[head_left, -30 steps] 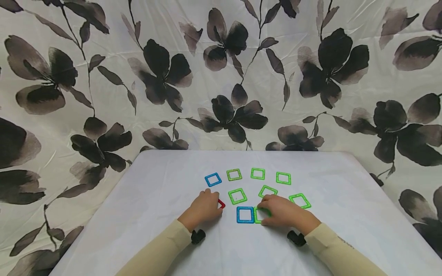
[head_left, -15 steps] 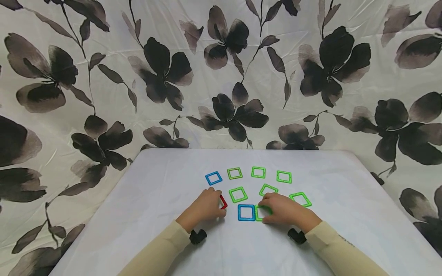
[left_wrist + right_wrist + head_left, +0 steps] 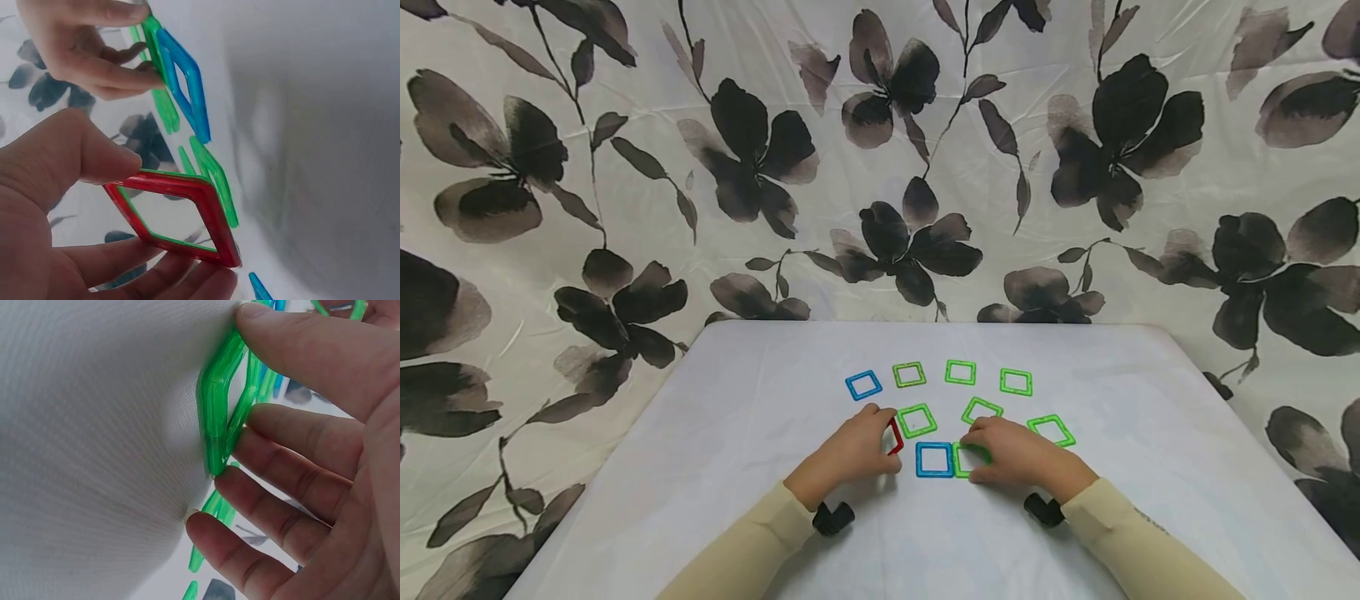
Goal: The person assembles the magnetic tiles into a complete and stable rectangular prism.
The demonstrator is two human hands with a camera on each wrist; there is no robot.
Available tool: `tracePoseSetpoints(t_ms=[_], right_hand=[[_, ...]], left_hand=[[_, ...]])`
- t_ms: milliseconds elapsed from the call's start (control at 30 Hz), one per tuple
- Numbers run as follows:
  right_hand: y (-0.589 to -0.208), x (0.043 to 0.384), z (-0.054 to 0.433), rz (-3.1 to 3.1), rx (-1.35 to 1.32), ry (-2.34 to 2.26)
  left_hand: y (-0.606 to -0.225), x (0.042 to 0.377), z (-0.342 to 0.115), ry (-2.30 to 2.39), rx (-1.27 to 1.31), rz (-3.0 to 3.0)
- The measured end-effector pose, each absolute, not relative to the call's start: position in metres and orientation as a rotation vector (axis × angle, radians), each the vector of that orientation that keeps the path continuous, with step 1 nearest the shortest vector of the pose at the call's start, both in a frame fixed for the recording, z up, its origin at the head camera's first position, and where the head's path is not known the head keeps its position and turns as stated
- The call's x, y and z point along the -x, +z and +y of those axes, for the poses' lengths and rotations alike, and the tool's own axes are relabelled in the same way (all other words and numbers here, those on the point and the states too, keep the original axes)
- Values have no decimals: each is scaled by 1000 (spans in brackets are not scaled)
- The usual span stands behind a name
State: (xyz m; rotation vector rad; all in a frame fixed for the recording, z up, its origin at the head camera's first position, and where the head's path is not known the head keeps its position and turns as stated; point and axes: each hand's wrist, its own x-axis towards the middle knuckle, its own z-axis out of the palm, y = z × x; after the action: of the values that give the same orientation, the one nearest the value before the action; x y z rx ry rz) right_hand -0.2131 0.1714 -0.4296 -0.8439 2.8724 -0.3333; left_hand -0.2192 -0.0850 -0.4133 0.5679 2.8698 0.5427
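Observation:
My left hand (image 3: 853,446) holds a red square open-frame magnetic tile (image 3: 219,225) tilted up, its thumb on one edge and fingers along the opposite one. A green edge shows along the red frame's far side. Right beside that hand lies a green tile (image 3: 921,432). My right hand (image 3: 1018,454) grips another green tile (image 3: 215,406) by opposite edges, low at the white table; the hand covers its right part in the head view. Edge to edge with this one, on its left, is a blue tile (image 3: 934,474).
Behind the hands, a back row holds a blue tile (image 3: 868,395) and several green ones, such as the rightmost green tile (image 3: 1017,372). Two more green tiles lie near my right hand, one partly hidden behind it. A floral cloth (image 3: 880,167) hangs beyond the table's back edge.
My left hand has moved to the right with the red tile, closer to the green tile beside it. The right hand has stayed at its green tile.

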Motion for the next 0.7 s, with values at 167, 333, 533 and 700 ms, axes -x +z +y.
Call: tracePoseSetpoints(t_ms=[167, 333, 533, 700], right_hand=[[-428, 213, 170, 2864, 827, -326], [-427, 213, 170, 2857, 831, -322], [-427, 214, 170, 2841, 820, -301], [-425, 214, 169, 2829, 824, -301]], left_hand=[[-412, 219, -86, 583, -613, 2850], [-412, 218, -87, 619, -664, 2838], [-413, 218, -87, 674, -674, 2798], [-414, 219, -86, 706, -657, 2779]])
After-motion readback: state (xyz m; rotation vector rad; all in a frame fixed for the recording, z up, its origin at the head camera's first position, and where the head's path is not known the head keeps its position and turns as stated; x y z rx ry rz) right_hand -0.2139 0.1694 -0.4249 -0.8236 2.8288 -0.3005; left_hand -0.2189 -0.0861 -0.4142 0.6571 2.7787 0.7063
